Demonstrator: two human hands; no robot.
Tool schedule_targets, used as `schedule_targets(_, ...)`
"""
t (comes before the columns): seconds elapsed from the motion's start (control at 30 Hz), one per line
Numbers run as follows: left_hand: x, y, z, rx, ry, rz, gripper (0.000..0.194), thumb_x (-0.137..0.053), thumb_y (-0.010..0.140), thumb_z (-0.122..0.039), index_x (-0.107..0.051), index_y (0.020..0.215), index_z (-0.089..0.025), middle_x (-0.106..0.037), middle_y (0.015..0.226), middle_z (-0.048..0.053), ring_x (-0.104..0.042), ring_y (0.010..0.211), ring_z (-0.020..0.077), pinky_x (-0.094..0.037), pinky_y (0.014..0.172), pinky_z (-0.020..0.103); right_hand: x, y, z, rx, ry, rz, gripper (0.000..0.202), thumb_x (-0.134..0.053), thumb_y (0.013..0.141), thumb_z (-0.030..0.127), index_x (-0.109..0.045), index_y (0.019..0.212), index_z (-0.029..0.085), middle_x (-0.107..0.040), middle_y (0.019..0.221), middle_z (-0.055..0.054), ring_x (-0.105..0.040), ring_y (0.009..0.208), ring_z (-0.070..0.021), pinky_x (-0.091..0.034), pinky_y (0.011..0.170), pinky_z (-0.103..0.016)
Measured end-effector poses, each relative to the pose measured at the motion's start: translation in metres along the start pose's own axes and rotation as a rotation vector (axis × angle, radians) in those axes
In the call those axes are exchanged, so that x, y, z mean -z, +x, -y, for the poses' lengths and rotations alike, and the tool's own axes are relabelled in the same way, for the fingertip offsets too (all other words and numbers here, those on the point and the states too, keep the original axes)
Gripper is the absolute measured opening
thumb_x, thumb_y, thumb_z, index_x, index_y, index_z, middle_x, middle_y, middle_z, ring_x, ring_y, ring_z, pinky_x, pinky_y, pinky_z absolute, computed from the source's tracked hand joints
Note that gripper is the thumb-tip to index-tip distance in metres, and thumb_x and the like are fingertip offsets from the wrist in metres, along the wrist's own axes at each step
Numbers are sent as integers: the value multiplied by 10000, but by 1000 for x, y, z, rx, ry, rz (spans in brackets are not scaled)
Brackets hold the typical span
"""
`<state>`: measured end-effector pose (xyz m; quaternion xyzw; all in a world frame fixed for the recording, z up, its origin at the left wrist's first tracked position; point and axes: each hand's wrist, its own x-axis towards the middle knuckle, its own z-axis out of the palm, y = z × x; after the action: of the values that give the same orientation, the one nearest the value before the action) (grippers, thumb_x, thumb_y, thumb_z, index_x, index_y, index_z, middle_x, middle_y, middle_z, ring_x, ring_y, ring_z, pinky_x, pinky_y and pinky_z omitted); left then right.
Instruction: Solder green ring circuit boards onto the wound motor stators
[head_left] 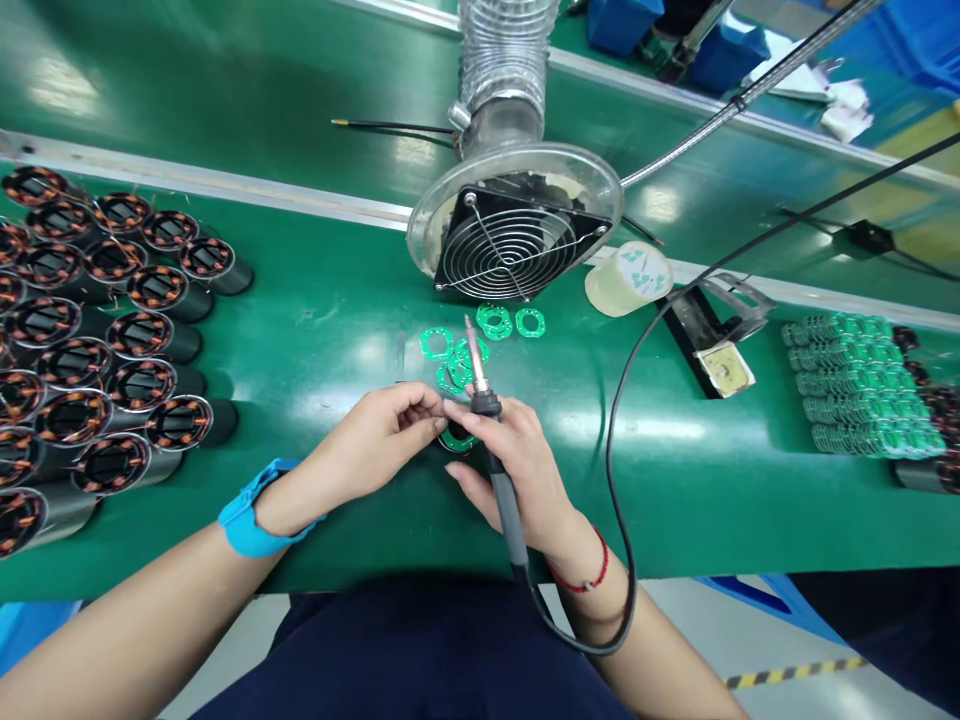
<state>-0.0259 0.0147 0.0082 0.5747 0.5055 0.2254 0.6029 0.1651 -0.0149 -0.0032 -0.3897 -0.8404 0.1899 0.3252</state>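
Observation:
A soldering iron [508, 510] lies across my right hand [517, 460], its tip pointing away from me and its cable looping down to the right. The fingers of that hand curl round the iron, with the thumb lower down. Under and between my hands sits a green ring-shaped board [456, 440] on a dark round part, mostly hidden. My left hand [390, 435] pinches at the board's upper left edge; whatever its fingertips hold is too small to make out. Loose green ring boards [436, 344] lie just beyond my hands.
Rows of wound motor stators [124, 460] fill the left side. A fan [517, 245] on a duct hangs ahead. Right of it are a pale round container [628, 278] and a soldering stand [694, 335]. Stacked green boards [862, 385] stand far right. A black cable [616, 430] crosses the bench.

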Motion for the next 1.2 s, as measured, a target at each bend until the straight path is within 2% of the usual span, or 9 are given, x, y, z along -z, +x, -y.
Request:
schedule_targets(0.23,-1,-3,-3,-65,141,-124,107,-482,792,-240,-543,716,-196,-547,667,-27,-488,633,128,-383,593,249,1,1,3,-25,90,-124,425,-529,904,86,-500,1289,265,-787,912,-10,-693,826,-201,-516,841,-403)
schedule_targets(0.33,-2,-3,-5,-126,268,-178,94,-465,772,-202,-503,686,-204,-520,664,-24,-466,623,129,-366,582,252,3,-3,5,-72,191,-222,356,-521,951,171,-529,1299,247,-782,862,-24,-722,817,-203,-533,828,-404)
schedule_targets(0.5,-5,-3,-6,-134,377,-232,92,-429,765,-186,-442,679,-217,-488,626,-29,-441,582,131,-344,570,265,6,-12,6,-140,305,-375,277,-480,991,398,-645,1148,241,-681,654,-3,-636,552,-175,-509,560,-334)
schedule_targets(0.63,-6,-3,-5,-128,407,-235,91,-420,778,-181,-441,699,-220,-488,610,-33,-448,572,131,-343,571,269,8,-12,7,-117,332,-389,253,-472,993,401,-662,1024,237,-562,538,29,-553,471,-157,-451,483,-300)
schedule_targets(0.8,-8,-2,-6,-107,418,-252,86,-421,777,-182,-427,703,-225,-503,620,-31,-463,575,135,-348,571,272,9,-11,8,-94,330,-376,238,-472,993,380,-661,1031,241,-573,545,29,-554,462,-155,-453,477,-297)
schedule_targets(0.9,-9,-2,-6,-113,449,-259,86,-422,779,-185,-422,704,-227,-502,626,-28,-468,585,139,-351,576,275,6,-13,6,-92,315,-393,256,-484,994,386,-638,1149,252,-677,633,8,-636,529,-172,-510,532,-321)
schedule_targets(1.0,-10,-2,-6,-125,478,-267,84,-423,779,-190,-416,705,-230,-502,635,-22,-475,601,147,-359,589,280,2,-12,4,-157,270,-373,328,-466,1009,304,-516,1331,270,-769,877,-29,-738,767,-202,-582,718,-378)
schedule_targets(1.13,-9,-2,-6,-149,477,-262,85,-422,774,-185,-411,702,-229,-497,646,-22,-475,612,148,-367,605,284,1,-7,3,-218,191,-134,451,-551,930,179,-454,1361,268,-689,1250,-86,-660,1144,-248,-546,944,-455)
schedule_targets(1.2,-8,-2,-6,-154,457,-252,89,-422,777,-181,-415,701,-226,-494,645,-25,-467,608,144,-366,604,283,2,-4,2,-203,186,14,530,-585,888,171,-426,1387,251,-614,1364,-108,-598,1233,-275,-522,992,-495)
